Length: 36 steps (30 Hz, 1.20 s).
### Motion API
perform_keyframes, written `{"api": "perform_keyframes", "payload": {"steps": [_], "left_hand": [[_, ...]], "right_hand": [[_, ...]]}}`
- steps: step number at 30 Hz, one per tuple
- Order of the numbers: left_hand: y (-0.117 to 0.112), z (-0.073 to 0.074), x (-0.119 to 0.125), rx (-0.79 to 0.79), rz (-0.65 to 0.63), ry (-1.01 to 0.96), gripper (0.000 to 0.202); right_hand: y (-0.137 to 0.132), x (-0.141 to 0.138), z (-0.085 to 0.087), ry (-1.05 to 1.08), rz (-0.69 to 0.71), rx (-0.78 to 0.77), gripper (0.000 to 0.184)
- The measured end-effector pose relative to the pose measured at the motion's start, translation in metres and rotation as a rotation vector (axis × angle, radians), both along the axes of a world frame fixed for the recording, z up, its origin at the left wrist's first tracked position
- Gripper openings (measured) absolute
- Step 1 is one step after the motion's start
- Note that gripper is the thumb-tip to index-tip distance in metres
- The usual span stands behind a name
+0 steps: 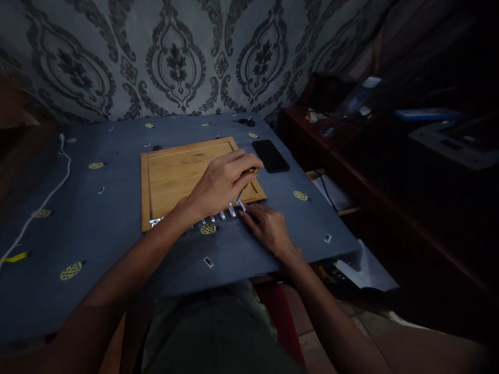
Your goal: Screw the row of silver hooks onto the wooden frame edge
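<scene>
My left hand [224,179] reaches over a framed wooden board [175,182] that lies flat on the table. Its fingers are closed around a screwdriver [252,171] with a yellow and black handle, its shaft slanting down to the board's near edge. Several shiny metal hooks [232,210] stick out in a row along that edge, partly hidden by my left forearm. Close by, my right hand [268,228] rests on the cloth, thumb and index finger at the rightmost hook [241,205]. Its other fingers are bent and partly out of sight.
A blue patterned tablecloth [117,208] covers the table. Right of the board lies a black phone [271,156], with dark keys [246,121] behind it. A white cord [50,195] and a yellow strip [15,257] lie at left. Dark red furniture [390,208] stands at right.
</scene>
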State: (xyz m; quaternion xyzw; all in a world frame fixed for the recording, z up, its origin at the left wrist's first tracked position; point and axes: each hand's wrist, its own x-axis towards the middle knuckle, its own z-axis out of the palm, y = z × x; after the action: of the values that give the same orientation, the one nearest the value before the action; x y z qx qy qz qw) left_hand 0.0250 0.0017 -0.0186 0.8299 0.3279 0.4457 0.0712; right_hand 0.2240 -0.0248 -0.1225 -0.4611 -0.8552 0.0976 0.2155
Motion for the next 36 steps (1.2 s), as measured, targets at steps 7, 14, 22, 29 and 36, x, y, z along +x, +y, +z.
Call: {"api": "perform_keyframes", "payload": {"steps": [7,14,22,29,36], "left_hand": [[0.001,0.0,0.0,0.026,0.01,0.015,0.012],[0.003,-0.01,0.003,0.112,0.075,-0.039,0.009],[-0.001,-0.007,0.007,0.053,0.119,-0.062,0.008],[-0.001,-0.004,0.004,0.007,0.057,-0.044,0.008],[0.001,-0.003,0.001,-0.005,0.019,0.004,0.01]], "right_hand": [[0.0,0.0,0.0,-0.004,-0.006,0.005,0.035],[0.0,0.001,-0.002,-0.007,-0.001,0.026,0.038],[0.001,0.001,-0.005,0.021,0.0,0.029,0.036],[0.001,0.0,-0.006,0.005,-0.003,0.036,0.038],[0.001,0.001,-0.005,0.003,-0.003,0.028,0.037]]}}
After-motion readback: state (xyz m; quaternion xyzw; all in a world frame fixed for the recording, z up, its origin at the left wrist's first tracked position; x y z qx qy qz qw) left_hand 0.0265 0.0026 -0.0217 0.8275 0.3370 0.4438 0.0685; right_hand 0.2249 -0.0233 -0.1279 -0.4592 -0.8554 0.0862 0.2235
